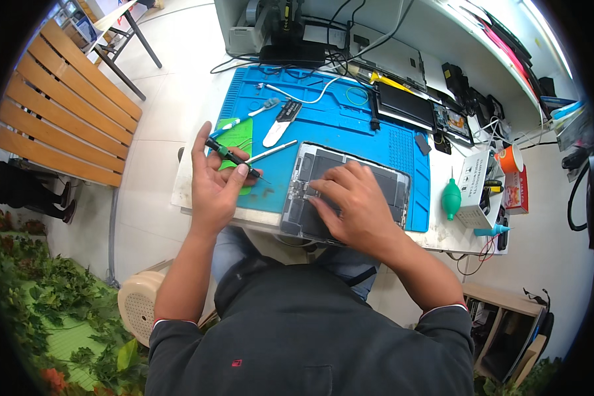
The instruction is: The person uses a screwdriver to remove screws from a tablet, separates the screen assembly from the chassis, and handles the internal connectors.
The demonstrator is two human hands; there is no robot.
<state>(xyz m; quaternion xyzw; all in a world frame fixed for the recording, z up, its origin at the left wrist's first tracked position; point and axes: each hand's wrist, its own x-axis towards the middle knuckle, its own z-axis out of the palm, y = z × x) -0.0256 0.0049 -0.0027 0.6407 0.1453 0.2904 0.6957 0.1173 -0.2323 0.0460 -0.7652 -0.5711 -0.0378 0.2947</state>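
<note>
My left hand [214, 191] is raised left of the opened tablet, closed around a black and green screwdriver [230, 156] with its thin tip angled down to the right. My right hand [350, 204] is over the tablet's exposed insides [389, 195], thumb and forefinger close together at small parts near its left side; anything pinched there is too small to make out. The tablet lies on a blue repair mat [417, 208]. Behind my left hand are a green pad [234, 130], a white rod [274, 150], a brush [270, 104] and a white-handled pry tool [276, 132].
A green blower [451, 198], white box [472, 181] and orange roll [509, 159] stand at the right. Cables, dark devices [402, 105] and equipment line the back. A slatted wooden chair [72, 105], another person's legs [33, 191] and a stool [140, 303] are on the left.
</note>
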